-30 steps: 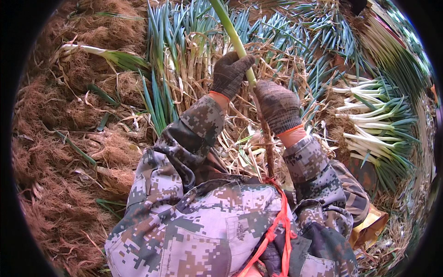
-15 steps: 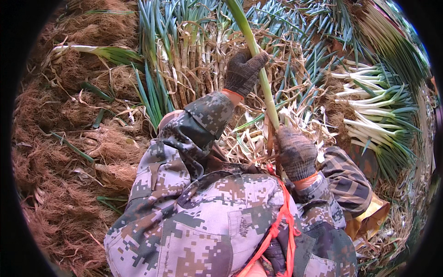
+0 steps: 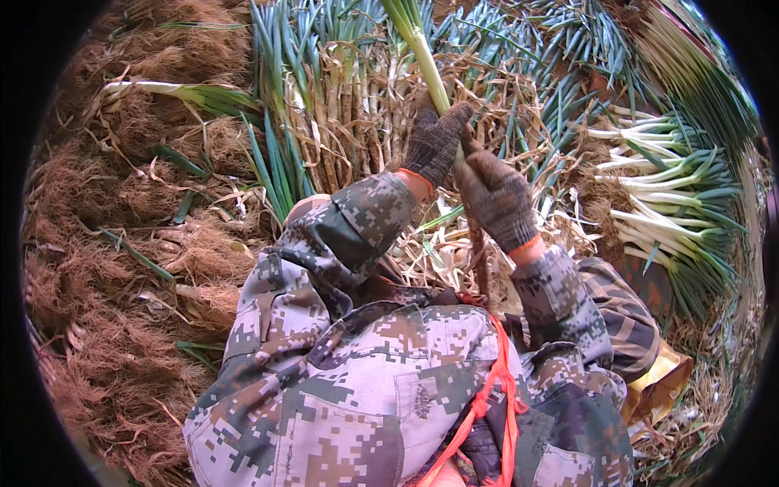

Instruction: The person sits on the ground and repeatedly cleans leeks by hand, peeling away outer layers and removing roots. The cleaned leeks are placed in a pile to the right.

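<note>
Head view: the left hand [image 3: 434,144] wraps around the shaft of a long green onion [image 3: 426,69], tilted with its leaves upward. The right hand [image 3: 497,195] has its fingertips at the shaft, just below the left; whether they pinch is hidden. Above the left hand the shaft looks bare, so stripping seems well along, though its lower end is unclear. Right of the held onion, clean white-stemmed onions [image 3: 649,185] look finished; beyond it, onions in dry brown sheaths [image 3: 333,122] look undone. Loose dry husks [image 3: 434,252] lie below it.
</note>
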Action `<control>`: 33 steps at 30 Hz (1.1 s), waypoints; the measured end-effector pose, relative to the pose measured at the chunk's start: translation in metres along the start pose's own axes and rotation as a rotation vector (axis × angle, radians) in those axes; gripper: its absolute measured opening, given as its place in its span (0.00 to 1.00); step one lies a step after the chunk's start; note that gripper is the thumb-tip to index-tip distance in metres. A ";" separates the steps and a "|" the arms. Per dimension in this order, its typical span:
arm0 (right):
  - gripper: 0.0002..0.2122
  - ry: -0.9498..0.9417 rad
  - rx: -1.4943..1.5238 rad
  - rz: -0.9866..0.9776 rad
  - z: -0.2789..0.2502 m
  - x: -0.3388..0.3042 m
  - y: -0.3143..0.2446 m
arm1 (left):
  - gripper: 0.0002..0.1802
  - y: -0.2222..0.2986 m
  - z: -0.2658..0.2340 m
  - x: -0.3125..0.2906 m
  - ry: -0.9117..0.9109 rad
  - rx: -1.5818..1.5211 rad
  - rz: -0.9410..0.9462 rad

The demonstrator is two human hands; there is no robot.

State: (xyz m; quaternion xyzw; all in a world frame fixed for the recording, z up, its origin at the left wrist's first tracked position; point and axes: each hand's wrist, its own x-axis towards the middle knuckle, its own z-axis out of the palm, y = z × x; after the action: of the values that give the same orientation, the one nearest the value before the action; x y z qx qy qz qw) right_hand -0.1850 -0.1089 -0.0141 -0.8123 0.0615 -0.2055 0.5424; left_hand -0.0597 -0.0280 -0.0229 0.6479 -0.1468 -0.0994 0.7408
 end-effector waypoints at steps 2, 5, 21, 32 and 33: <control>0.08 0.103 -0.112 -0.036 0.015 0.021 -0.002 | 0.17 0.003 -0.006 0.009 -0.021 -0.055 -0.011; 0.10 0.168 -0.148 -0.177 0.023 0.037 -0.006 | 0.18 0.017 -0.019 0.029 -0.005 0.053 -0.012; 0.09 -0.399 -0.690 0.422 -0.101 -0.176 0.026 | 0.19 -0.008 -0.186 0.169 0.619 -0.048 -0.029; 0.35 -0.297 -0.451 -0.074 -0.012 -0.050 0.036 | 0.11 0.026 -0.134 0.123 0.470 -0.195 0.109; 0.35 -0.329 -0.326 0.047 0.003 -0.046 0.042 | 0.12 0.027 -0.134 0.122 0.458 -0.256 0.072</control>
State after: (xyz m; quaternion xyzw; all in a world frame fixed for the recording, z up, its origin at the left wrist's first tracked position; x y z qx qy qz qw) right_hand -0.2206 -0.1079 -0.0653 -0.9102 0.0235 -0.0451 0.4111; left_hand 0.0995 0.0593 -0.0013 0.5488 0.0155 0.0583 0.8338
